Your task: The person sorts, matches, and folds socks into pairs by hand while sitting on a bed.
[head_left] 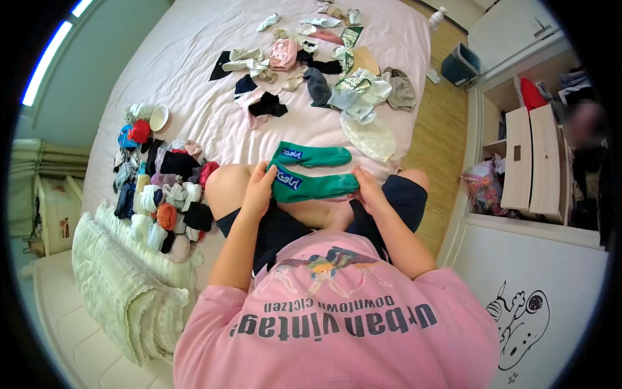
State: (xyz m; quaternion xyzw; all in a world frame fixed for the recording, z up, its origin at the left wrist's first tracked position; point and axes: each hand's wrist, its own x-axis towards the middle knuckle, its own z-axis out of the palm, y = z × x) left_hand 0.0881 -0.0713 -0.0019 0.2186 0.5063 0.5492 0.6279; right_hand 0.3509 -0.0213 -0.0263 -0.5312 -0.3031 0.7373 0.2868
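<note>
Left edge: I saw a folded, pale green quilted cloth [129,292] beside a pile of small, many-coloured fabric bundles [167,216] on the pale pink bed sheet [188,71].
Left grip: The person's left hand [260,188] was closed on the cuff end of a green, blue-patched fabric sock [324,188]; whether it also pinched the matching upper sock [317,156], I could not tell.
Green pair: Both lay one above the other, toes to the right, over the lap.
Loose clothes: Beyond them I saw a scatter of mixed-colour fabric garments [317,87].
Right grip: The right hand [368,188] was closed on the lower sock's toe.
Right side: A blue-grey plastic bin [461,63] stood on the wooden floor [437,142], left of pale wooden drawers [518,159].
</note>
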